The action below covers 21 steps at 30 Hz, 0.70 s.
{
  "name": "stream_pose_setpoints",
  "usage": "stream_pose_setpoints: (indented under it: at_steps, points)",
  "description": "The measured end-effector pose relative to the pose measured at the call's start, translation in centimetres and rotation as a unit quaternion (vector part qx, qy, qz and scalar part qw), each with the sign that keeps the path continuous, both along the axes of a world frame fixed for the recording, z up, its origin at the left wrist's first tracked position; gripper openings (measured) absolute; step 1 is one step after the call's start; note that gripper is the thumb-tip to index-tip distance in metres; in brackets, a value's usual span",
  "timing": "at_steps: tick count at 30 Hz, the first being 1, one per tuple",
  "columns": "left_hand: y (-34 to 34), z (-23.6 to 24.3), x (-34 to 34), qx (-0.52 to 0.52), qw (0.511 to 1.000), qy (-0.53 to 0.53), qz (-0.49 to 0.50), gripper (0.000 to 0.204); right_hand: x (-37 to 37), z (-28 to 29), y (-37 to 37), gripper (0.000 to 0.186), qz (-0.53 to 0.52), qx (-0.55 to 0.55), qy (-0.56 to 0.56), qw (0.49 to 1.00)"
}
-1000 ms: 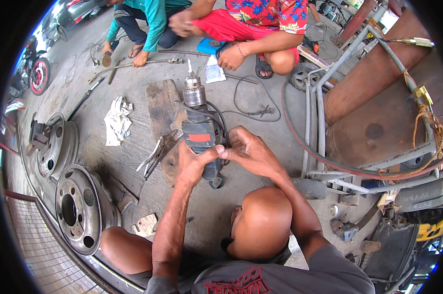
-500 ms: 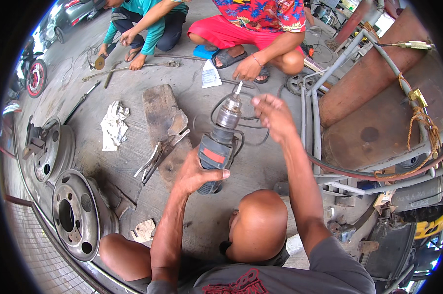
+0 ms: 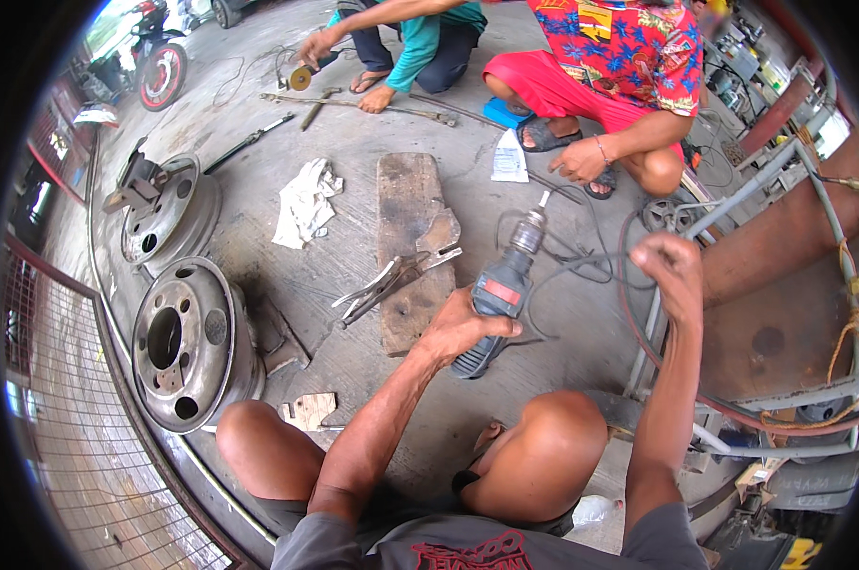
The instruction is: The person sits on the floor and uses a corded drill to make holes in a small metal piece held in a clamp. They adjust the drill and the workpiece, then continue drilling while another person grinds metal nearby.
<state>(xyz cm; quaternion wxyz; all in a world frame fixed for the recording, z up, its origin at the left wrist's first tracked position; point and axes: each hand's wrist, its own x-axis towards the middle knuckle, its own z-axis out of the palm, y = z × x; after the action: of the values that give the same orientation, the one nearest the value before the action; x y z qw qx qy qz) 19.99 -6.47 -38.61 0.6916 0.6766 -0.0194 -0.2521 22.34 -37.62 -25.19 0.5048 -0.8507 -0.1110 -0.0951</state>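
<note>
Head cam: left hand [image 3: 460,328] is clamping the drill [image 3: 504,285], probably steadying it. Right hand [image 3: 675,274] is hovering by the cord [image 3: 591,260], can't tell if pinching.

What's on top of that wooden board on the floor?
A pliers-like tool lies across the wooden board, with a flat brownish piece by one end. The wood directly beneath them is covered, so it can't be seen.

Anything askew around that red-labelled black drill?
Mildly: the crumpled white cloth lies bunched on the grey concrete floor, and silver metal pliers lie slantwise across the worn brown wooden board, both seemingly put down carelessly. The drill in the left hand shows no obvious damage.
</note>
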Motion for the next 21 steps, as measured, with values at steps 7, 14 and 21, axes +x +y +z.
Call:
stream_pose_setpoints:
  at_steps: [7, 14, 21]
  points:
    - [1.3, 1.3, 0.8, -0.215, 0.970, 0.060, 0.095, 0.059, -3.3, -6.8, -6.0, 0.036, -0.096, -0.034, 0.079, 0.992]
    - [3.3, 5.5, 0.6, -0.305, 0.942, 0.033, 0.133, 0.052, 0.1, -14.3, -11.3, 0.053, -0.335, -0.263, 0.079, 0.901]
    - [7.3, 7.8, 0.1, -0.354, 0.920, -0.035, 0.164, 0.074, -0.2, -20.2, -12.7, 0.050, -0.345, -0.364, 0.175, 0.847]
